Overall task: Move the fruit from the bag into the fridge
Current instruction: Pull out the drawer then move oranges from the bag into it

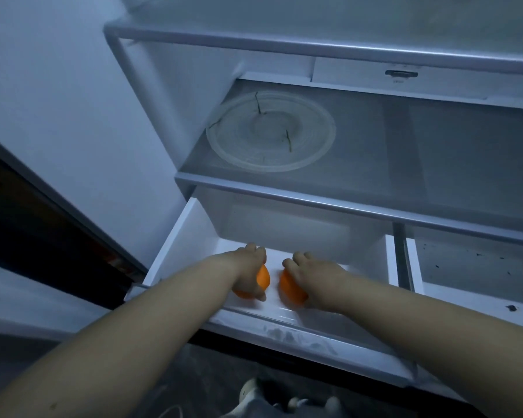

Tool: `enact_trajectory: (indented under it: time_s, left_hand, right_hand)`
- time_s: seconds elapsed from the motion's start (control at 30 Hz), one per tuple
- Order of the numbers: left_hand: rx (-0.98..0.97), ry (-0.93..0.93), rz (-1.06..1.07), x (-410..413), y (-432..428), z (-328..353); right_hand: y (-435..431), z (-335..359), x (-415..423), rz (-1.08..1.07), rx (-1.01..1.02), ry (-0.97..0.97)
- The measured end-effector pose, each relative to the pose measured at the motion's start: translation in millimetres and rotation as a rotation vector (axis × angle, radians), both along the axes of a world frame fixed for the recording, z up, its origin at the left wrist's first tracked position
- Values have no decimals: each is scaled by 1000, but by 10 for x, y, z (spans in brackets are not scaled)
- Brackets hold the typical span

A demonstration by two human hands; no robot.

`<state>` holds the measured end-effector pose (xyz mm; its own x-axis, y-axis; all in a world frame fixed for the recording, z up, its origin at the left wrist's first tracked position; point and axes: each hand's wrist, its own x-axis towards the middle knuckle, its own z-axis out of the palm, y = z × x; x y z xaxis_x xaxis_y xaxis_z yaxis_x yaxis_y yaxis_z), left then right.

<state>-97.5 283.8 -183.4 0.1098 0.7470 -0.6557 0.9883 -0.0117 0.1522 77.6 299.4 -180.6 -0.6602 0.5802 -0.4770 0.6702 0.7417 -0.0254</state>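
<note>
The fridge (314, 46) stands open, its left crisper drawer (178, 236) pulled out toward 6 o'clock beneath a glass shelf (405, 140) that carries a round clear plate (271, 131). Both hands reach into the drawer: the left hand (249, 271) is wrapped over one orange (262, 277), the right hand (313, 277) over a second orange (289, 286) just beside it at 3 o'clock.

To do this step well, I judge each fruit should be lowered until it sits on the drawer floor, then the fingers lifted straight up, so neither one rolls.

The hands cover most of each orange, so whether the fruit already touches the floor cannot be told. The bag is out of view. The dim light blurs the pale shapes at the bottom edge.
</note>
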Motion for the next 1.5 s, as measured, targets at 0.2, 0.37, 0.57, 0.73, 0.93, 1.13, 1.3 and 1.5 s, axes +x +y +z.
enact_trajectory:
  time_s: [0.2, 0.37, 0.57, 0.73, 0.93, 1.13, 1.3, 1.5]
  left_hand:
    - [-85, 23, 16, 4, 4, -32]
    - [35, -116, 184, -79, 75, 83]
    - [558, -273, 456, -75, -464, 815]
    - [909, -158, 622, 13, -1335, 1465]
    - [1017, 3, 756, 146, -2532, 2027]
    - [995, 176, 934, 281, -4013, 2313]
    - [1050, 396, 1129, 274, -5471, 2415]
    - [1012, 704, 1391, 312, -7346, 2440]
  right_hand:
    - [7, -23, -10, -1, -16, -16]
    - [7, 65, 14, -5, -18, 48]
    - [-94, 610, 23, 83, 137, 390]
    - [-370, 1138, -185, 196, 192, 795]
    - [-1138, 1718, -539, 459, 171, 1019]
    - [-2431, 2098, -933, 789, 77, 1060]
    - [-3784, 2219, -1366, 981, -40, 1118]
    - [-5621, 2184, -1893, 1191, -226, 1137]
